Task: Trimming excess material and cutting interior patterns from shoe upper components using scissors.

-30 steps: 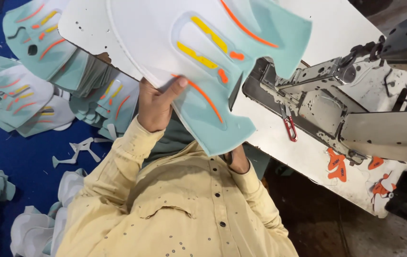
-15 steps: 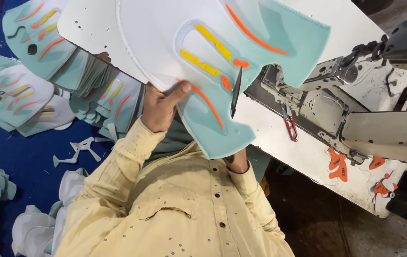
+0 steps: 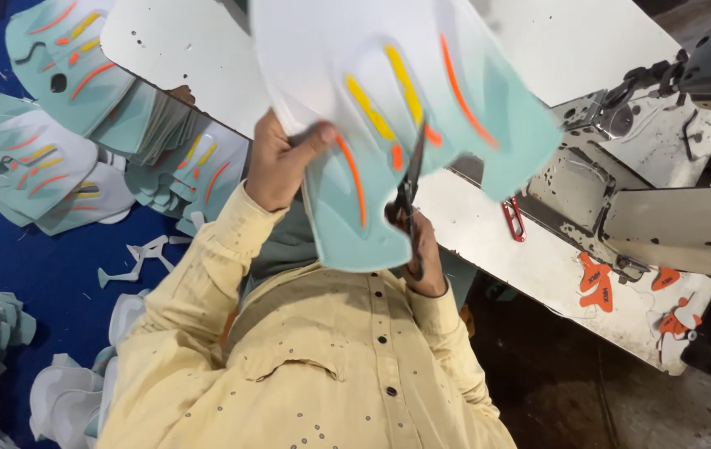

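Raised closer now, mint shoe-upper panel (image 3: pixel 388 125) pinched in left hand (image 3: pixel 276 162); scissors (image 3: pixel 409 187) gripped by right hand (image 3: pixel 422 249), below orange strip. Best snipping close, panel taut.

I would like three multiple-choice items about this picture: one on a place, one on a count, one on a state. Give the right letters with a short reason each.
1. Where are the scissors?
A. in the right hand
B. on the blue floor
C. on top of the sewing machine

2. How many yellow stripes are on the held mint-green piece?
A. two
B. five
C. none

3. How is this piece placed?
A. lifted up, gripped by the left hand
B. flat on the table
C. folded in a stack

Answers:
1 A: the right hand grips the handles and the blades point up across the piece.
2 A: two yellow stripes lie side by side.
3 A: the left thumb presses on its edge, in the air.
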